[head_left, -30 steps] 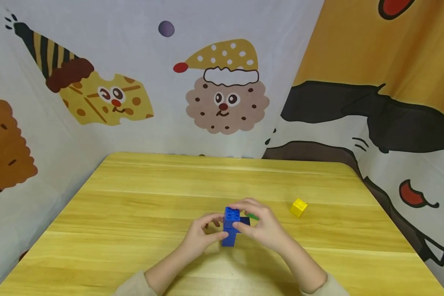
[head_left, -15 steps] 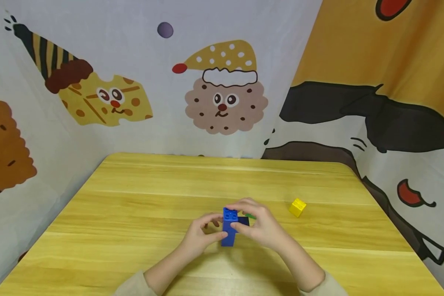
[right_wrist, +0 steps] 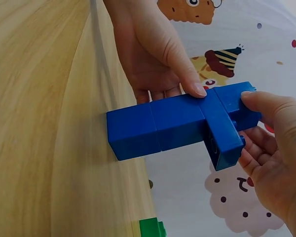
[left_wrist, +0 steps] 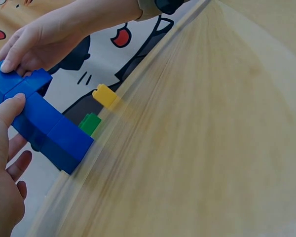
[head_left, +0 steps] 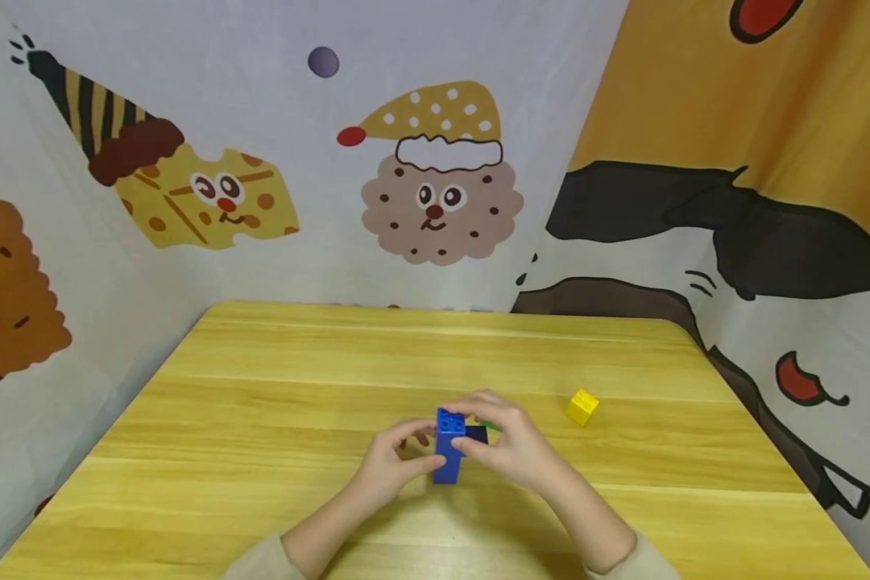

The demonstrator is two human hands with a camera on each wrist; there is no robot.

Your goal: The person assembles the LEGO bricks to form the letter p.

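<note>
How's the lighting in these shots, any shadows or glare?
Head view: bright, no strong glare, soft shadows on the table below the left hand and right hand; left wrist view: dimmer, with a faint yellowish smear, perhaps a reflection, beside the yellow block; right wrist view: also dim, though the blue blocks look crisp.

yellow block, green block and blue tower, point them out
Yellow block [head_left: 582,409], head view: near side
Green block [left_wrist: 90,125], left wrist view: near side
Blue tower [right_wrist: 180,122], right wrist view: second block up

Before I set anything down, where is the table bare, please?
The table is bare between its left edge and the left hand, and beyond the yellow block; crowded around the blue tower, right hand and green block.
</note>
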